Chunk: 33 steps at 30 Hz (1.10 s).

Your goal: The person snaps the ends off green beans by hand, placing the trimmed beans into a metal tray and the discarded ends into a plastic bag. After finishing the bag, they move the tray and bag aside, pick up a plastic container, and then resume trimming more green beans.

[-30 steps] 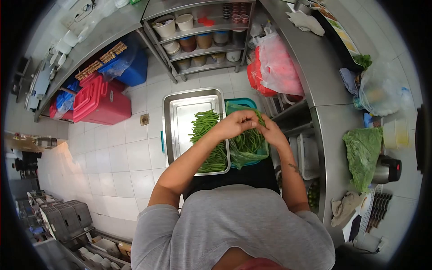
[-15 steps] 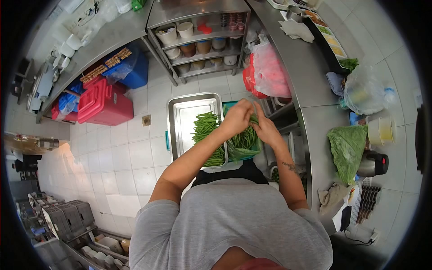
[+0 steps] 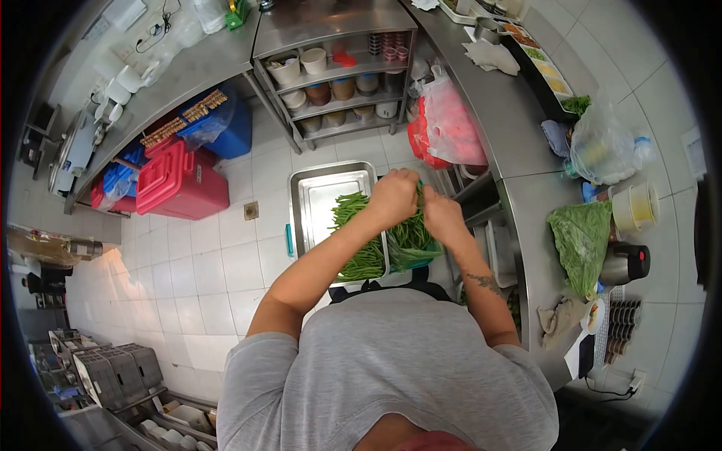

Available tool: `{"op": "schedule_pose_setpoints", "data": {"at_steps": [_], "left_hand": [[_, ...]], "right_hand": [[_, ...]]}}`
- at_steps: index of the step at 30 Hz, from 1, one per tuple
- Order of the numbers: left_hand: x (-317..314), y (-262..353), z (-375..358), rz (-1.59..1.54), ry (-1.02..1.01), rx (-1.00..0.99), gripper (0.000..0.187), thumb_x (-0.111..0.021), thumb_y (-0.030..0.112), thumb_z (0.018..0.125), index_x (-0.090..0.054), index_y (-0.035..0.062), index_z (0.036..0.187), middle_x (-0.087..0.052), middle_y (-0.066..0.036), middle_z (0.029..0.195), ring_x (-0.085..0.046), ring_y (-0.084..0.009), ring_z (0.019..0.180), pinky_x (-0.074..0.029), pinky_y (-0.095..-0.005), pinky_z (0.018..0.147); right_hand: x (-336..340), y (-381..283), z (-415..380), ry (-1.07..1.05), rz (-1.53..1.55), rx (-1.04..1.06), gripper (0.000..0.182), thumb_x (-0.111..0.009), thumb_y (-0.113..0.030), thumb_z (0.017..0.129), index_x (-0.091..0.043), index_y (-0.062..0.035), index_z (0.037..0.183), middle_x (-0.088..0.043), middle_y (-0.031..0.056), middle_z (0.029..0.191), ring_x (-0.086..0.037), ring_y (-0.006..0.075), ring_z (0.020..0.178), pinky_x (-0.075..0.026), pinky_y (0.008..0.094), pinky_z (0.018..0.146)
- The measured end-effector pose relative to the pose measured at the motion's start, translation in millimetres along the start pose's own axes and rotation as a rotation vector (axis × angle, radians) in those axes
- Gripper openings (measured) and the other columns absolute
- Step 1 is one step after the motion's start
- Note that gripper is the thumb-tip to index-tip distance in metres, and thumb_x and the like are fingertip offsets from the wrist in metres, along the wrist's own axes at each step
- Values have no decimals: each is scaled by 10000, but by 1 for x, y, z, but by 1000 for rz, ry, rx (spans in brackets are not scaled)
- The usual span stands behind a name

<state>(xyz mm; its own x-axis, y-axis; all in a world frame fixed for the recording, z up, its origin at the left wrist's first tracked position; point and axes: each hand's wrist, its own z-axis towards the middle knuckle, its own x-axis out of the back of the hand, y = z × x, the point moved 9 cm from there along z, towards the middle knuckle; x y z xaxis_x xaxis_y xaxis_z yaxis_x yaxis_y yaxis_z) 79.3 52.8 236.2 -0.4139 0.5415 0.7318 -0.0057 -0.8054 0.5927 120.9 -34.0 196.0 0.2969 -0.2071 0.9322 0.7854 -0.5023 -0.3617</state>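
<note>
A steel tray (image 3: pixel 297 199) in front of me holds a heap of green beans (image 3: pixel 362 259) along its right side. Beside it, a green plastic bag (image 3: pixel 410 258) with more beans lies in a teal container. My left hand (image 3: pixel 394 198) is over the bag's far part, its fingers closed. Close by on the right, my right hand (image 3: pixel 443 216) is also closed, near the same spot. What the fingers of each hand pinch is too small and partly hidden to make out.
A steel counter (image 3: pixel 526 158) runs along the right, with a green bag (image 3: pixel 583 240) and a kettle (image 3: pixel 624 264) on it. Ahead stands a shelf (image 3: pixel 335 71) of tubs. Red and white bags (image 3: pixel 451 128) hang beside it. A red bin (image 3: pixel 183 184) sits at left.
My right hand's fingers, stretched out before, are now curled in. Both hands stay close together over the bag. The whole view has shifted slightly.
</note>
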Motion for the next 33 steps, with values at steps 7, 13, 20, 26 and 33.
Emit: {"op": "schedule_pose_setpoints", "data": {"at_steps": [7,13,20,26,33], "left_hand": [[-42,-104,-8,-129,-159,500,303,-575,267,854,-626,-30,888,-639,-232,752,-632,-367,779,-493,-430,697],[-64,-95,-13,-618,-249,421,340,-498,336,947,-635,38,1037,-576,-35,725,-525,-106,623,-430,-257,544],[-1,-38,-4,-592,-361,431,506,-407,491,959,-531,38,1149,-538,-35,758,-473,-105,594,-400,-242,529],[26,-62,-25,-849,-174,594,360,-448,383,965,-518,32,1013,-504,-19,740,-441,-91,592,-383,-246,520],[91,-72,-53,-322,62,349,421,-645,351,853,-509,25,1082,-564,-88,737,-555,-153,662,-451,-292,614]], "right_hand": [[-12,11,-10,-11,693,-110,221,-503,-177,930,-494,3,1058,-582,141,752,-565,265,670,-441,370,594],[-20,1,-17,-268,1644,-193,282,-492,-230,971,-493,1,1131,-444,-12,738,-392,73,594,-356,211,558],[-25,-25,-1,-446,1664,-131,231,-568,-160,925,-496,-8,1085,-442,-8,719,-397,70,559,-337,221,508],[-29,-59,17,-583,1609,-107,171,-609,-134,898,-480,-46,970,-422,-29,671,-368,56,523,-325,216,484],[-43,-104,35,-677,1337,2,418,-604,-162,903,-414,-6,1241,-423,-31,678,-402,65,556,-349,220,498]]}}
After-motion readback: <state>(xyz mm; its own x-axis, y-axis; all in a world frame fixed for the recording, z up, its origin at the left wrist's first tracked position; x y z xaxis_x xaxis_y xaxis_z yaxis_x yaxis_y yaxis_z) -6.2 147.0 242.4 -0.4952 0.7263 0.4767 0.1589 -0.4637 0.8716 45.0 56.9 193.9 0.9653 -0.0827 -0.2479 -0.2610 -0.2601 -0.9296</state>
